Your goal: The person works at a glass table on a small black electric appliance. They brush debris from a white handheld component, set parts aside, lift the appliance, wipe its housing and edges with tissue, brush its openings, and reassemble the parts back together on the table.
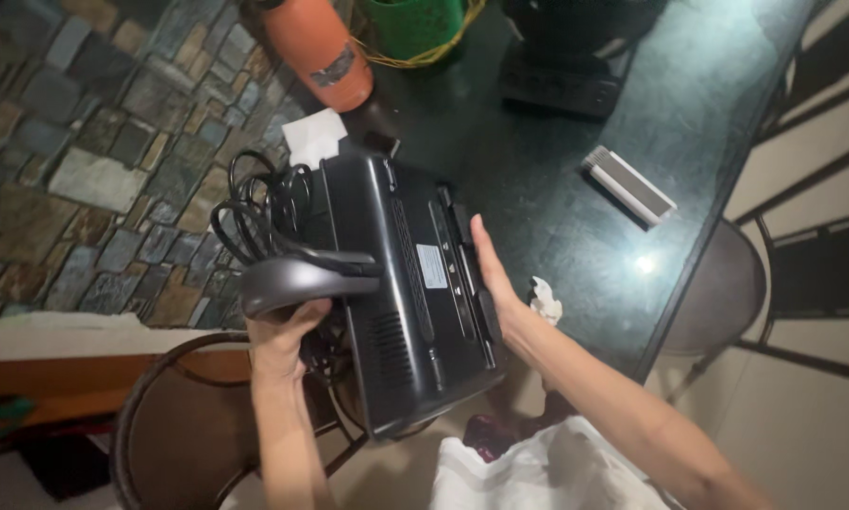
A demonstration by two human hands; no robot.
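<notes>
Tabletop (576,217): dark green polished stone, glossy w/ a light glare near its right edge. Black plastic appliance (410,312) is the biggest thing on it: boxy, ribbed vents on its side, pale label in the middle. It sits at the near edge, its near end overhanging past that edge above a round metal-frame chair (184,425). A second round chair (722,293) stands off the right edge.

Orange bottle (322,52), smooth w/ a grey patch, stands at the far left edge; green container (415,24) w/ yellow cord round it just right of it; a black device (561,90) further right along the far edge. Black cable (259,212) bunched in loops off the appliance's left side. White folded paper (313,137) at the left edge, btwn bottle and appliance. Grey ribbed strip (628,184) lies apart toward the right edge. Crumpled white scrap (544,302) near the right wrist.

Left hand (283,340) grips a curved dark-grey handle (297,281) on the appliance's left side, fingers closed under it. Right hand (492,274) is flat, fingers straight & together, pressed on the appliance's right side.
</notes>
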